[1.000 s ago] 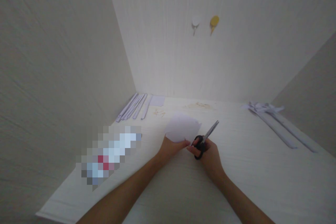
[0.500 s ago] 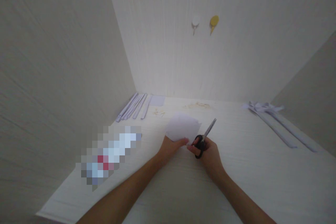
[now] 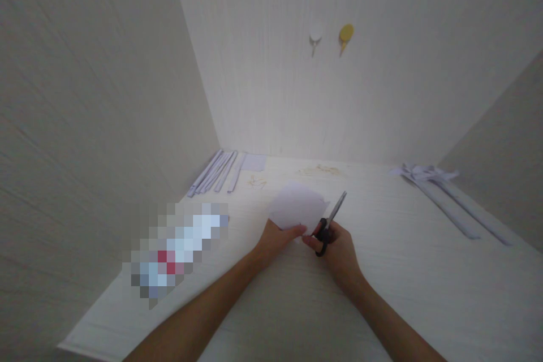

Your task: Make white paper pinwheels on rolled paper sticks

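A pixelated patch [image 3: 176,249] hides whatever lies on the table's [image 3: 403,294] left side. The scissors' [image 3: 330,223] handles are mostly hidden inside the right hand [image 3: 337,249]. Small scraps [image 3: 319,170] near the back wall are too faint to identify.

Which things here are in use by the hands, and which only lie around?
In use: paper sheet in left hand; black-handled scissors in right hand.
Lying about: strips at left; strips at right; two wall hooks.
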